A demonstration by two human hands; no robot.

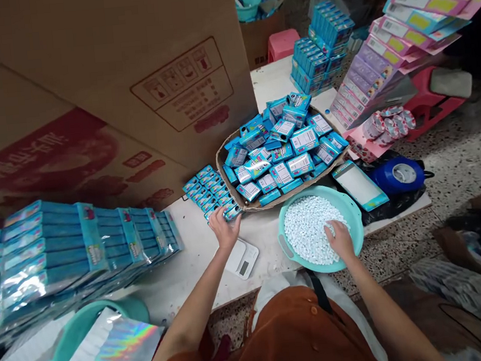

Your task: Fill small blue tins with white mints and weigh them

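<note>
My left hand (223, 231) is at the front edge of the woven tray (221, 168). Its fingers are slightly spread, with the tips on a blue packet (232, 211) that lies at the tray rim. Whether they pinch the packet cannot be determined from this view.

My right hand (340, 240) is inside the teal basin (347, 205), resting on a heap of small white pellets (306, 232). Its fingers are close together and curved downward, with the tips sunk among the pellets. Any pinch is hidden from view.

The basin sits on the white table (190, 277), touching the front of the tray. The tray holds a loose pile of blue packets (283, 157). A short double row of blue packets (205, 189) lies just left of the tray, behind my left hand. A digital scale (242, 258) stands between my hands.

Farther left, shrink-wrapped blue packs (61, 252) lie stacked in front of a large cardboard carton (130, 72). A blue tape dispenser (395, 175) sits to the right of the basin. Beyond the tray stand stacked blue boxes (322, 50), and pink and lilac printed cards (381, 61) fan out at the upper right. A holographic bag (107, 349) lies at the lower left.
</note>
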